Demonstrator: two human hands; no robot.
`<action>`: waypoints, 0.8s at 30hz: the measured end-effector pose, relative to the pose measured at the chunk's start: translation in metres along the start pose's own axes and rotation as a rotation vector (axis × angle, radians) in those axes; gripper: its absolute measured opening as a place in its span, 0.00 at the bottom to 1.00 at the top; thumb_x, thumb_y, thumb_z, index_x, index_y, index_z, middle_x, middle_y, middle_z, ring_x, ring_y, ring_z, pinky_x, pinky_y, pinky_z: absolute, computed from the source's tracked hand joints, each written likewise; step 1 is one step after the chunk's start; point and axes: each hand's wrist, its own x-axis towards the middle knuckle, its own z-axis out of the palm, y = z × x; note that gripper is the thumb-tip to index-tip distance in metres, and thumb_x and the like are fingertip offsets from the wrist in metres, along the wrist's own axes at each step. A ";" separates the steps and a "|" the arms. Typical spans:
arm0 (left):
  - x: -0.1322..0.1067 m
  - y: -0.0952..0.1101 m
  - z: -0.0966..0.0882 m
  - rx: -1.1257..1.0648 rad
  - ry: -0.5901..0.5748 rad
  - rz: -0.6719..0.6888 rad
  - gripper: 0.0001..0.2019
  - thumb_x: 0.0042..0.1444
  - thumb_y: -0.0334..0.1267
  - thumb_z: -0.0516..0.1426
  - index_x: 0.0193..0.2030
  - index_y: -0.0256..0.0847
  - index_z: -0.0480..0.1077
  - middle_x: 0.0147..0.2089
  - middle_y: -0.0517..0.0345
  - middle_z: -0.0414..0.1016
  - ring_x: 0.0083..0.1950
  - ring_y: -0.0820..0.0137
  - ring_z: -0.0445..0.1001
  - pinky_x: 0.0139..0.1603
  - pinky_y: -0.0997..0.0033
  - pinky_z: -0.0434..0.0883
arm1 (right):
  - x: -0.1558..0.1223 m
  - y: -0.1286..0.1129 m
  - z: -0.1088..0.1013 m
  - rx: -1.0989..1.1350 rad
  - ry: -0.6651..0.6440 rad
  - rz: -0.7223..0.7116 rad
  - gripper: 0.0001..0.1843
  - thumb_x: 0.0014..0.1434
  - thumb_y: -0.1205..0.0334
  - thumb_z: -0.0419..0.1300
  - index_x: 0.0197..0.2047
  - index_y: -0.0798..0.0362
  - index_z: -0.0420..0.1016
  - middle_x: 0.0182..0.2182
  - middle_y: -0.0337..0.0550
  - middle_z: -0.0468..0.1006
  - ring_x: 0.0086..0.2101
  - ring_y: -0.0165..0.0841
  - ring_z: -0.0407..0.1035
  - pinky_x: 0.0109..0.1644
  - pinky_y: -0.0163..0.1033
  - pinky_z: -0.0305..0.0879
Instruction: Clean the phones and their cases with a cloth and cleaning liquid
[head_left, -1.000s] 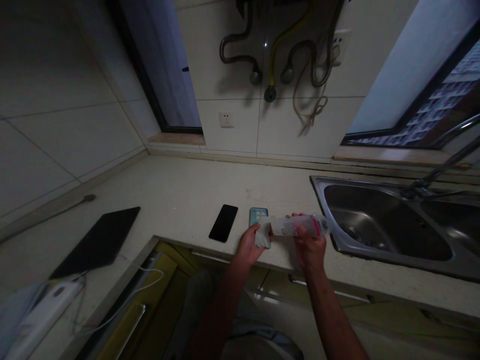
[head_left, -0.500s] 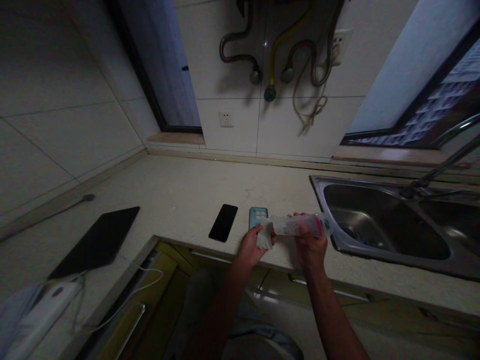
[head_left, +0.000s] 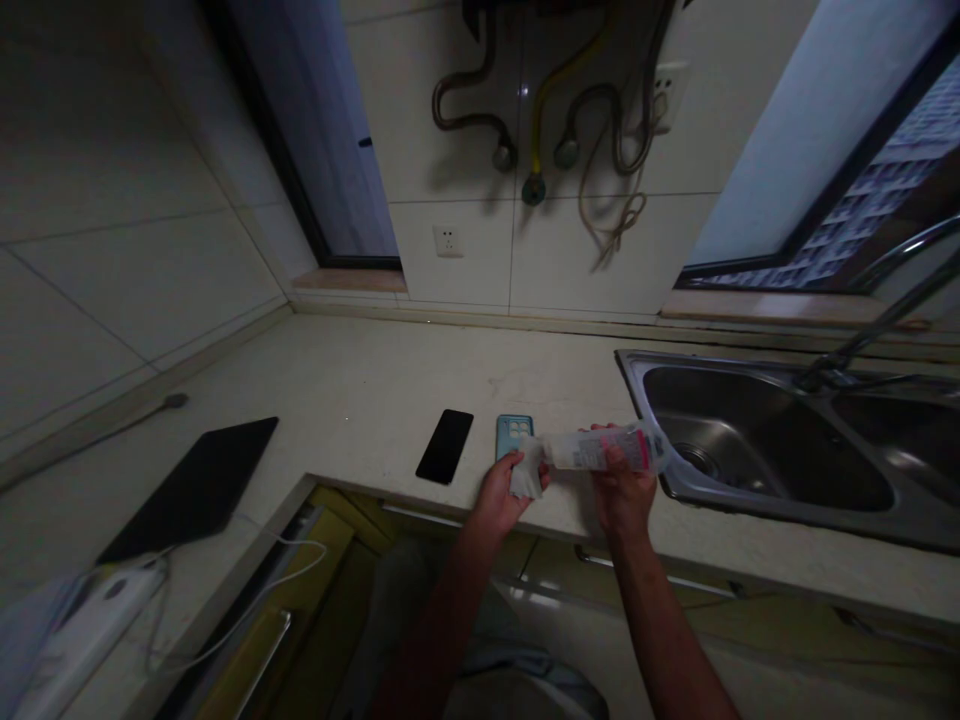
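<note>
My left hand [head_left: 508,494] is closed on a thin whitish sheet [head_left: 528,473], which looks like a tissue or wipe. In my right hand [head_left: 624,492] lies a long translucent plastic package [head_left: 592,449] with a pink band and small print. The fingers wrap around it from below, and the thumb presses on its front. Its left end touches or nearly touches the sheet; its right end reaches the sink's edge. Just behind my left hand, a light blue phone case [head_left: 513,430] with camera holes lies partly covered. A black phone [head_left: 445,446] rests flat to its left.
A steel double sink [head_left: 772,440] with a faucet [head_left: 862,340] is at the right. On the left of the counter [head_left: 390,370] lie a dark flat panel [head_left: 193,490], a white device [head_left: 97,630] and a white cable [head_left: 255,600]. Pipes [head_left: 472,115] hang on the wall.
The view has shifted slightly. My right hand has tilted the package a little, while both hands keep their hold.
</note>
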 end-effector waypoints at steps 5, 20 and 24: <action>0.000 0.000 0.000 0.010 0.007 0.005 0.14 0.58 0.30 0.54 0.50 0.29 0.68 0.37 0.47 0.79 0.32 0.67 0.77 0.36 0.67 0.74 | -0.001 -0.003 0.003 0.005 0.014 0.019 0.24 0.46 0.52 0.73 0.44 0.50 0.75 0.39 0.44 0.81 0.38 0.41 0.79 0.52 0.59 0.72; -0.002 0.005 -0.007 0.018 -0.011 -0.017 0.14 0.59 0.30 0.51 0.50 0.26 0.68 0.33 0.47 0.77 0.30 0.68 0.76 0.36 0.69 0.74 | -0.002 -0.006 0.012 0.019 0.026 -0.024 0.22 0.44 0.54 0.74 0.42 0.50 0.76 0.37 0.41 0.82 0.34 0.38 0.78 0.52 0.58 0.72; -0.002 0.005 -0.007 0.022 0.007 -0.001 0.14 0.59 0.29 0.52 0.50 0.27 0.68 0.33 0.47 0.77 0.30 0.69 0.76 0.36 0.69 0.74 | -0.003 -0.007 0.014 0.031 0.046 -0.024 0.23 0.43 0.54 0.75 0.41 0.50 0.76 0.36 0.41 0.82 0.34 0.37 0.78 0.51 0.57 0.73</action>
